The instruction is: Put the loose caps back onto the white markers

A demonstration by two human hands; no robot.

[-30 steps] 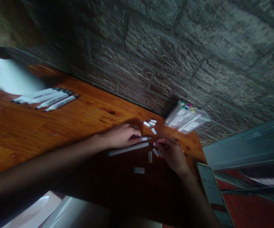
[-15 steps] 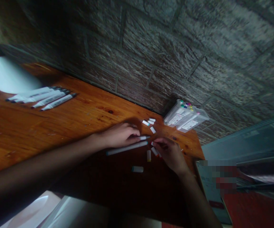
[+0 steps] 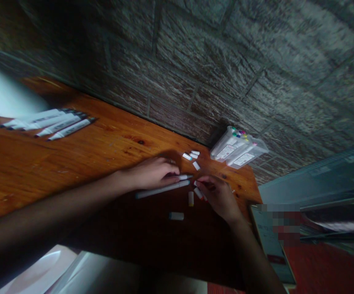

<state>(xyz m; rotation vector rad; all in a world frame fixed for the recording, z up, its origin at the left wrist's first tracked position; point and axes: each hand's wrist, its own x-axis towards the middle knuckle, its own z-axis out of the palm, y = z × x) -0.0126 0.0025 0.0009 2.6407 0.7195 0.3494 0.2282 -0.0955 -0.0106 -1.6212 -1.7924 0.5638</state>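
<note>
My left hand [image 3: 160, 172] is closed around an uncapped marker [image 3: 183, 177], whose tip points right. A capped marker [image 3: 164, 190] lies on the table just below that hand. Between thumb and fingertips, my right hand [image 3: 215, 192] pinches a small white marker cap [image 3: 196, 184], its open end close to the bare tip. Loose marker caps lie around: a yellow-edged one [image 3: 191, 199], a teal-edged one [image 3: 176, 216] nearer me, a red-edged one [image 3: 198, 193] partly under my right fingers, and several white ones [image 3: 196, 165] beyond the hands.
Two clear plastic cases [image 3: 240, 153] holding colored markers stand by the stone wall [image 3: 177, 94]. Several white markers [image 3: 69, 128] lie in a row at the left of the wooden table [image 3: 115, 139], beside a blurred white object [image 3: 8, 96]. White items [image 3: 42, 269] sit below the near edge.
The view has shifted slightly, moving everything a little left and up. Both hands keep their hold on the marker and the cap, nearly unmoved relative to each other.
</note>
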